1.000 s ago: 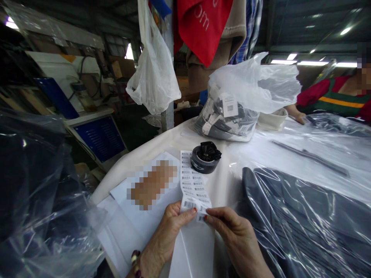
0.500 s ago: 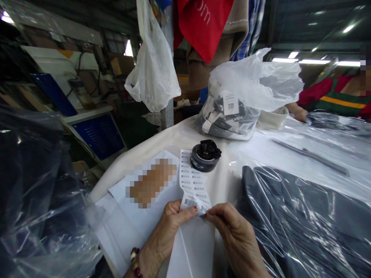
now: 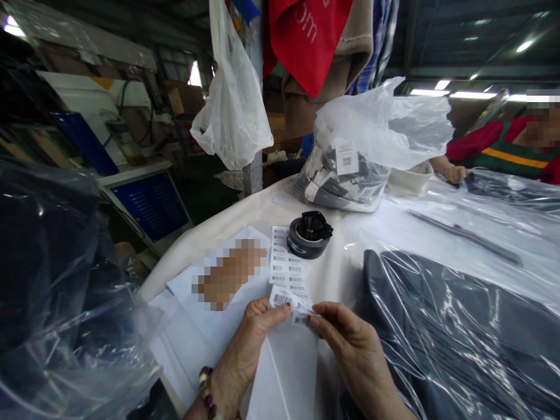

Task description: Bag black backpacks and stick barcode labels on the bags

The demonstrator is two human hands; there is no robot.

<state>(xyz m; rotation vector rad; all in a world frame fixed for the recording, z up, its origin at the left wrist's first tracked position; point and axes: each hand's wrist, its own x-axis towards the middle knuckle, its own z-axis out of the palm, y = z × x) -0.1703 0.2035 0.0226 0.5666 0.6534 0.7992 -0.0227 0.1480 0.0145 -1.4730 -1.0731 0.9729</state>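
Head view: left hand (image 3: pixel 250 333) grip pinches barcode label strip (image 3: pixel 286 265), thumb on top. Right hand (image 3: pixel 353 345) grip pinches strip's near end, fingertips just beside left thumb. Strip's far part lies on desk (image 3: pixel 256 211), black tape roll (image 3: pixel 307 246) at its right edge. Plastic-wrapped dark fabric (image 3: pixel 464 326) right of right hand.

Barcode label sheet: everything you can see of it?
The barcode label sheet is a narrow, white, paper-looking strip printed with barcodes in two columns; small text is unreadable. Its far end lies on the white table, where the black roll hides part of the right column, apparently resting on it. The near part looks lifted, the left hand gripping it, thumb on top. The right hand pinches the near right corner; whether a label is peeling there is unclear.
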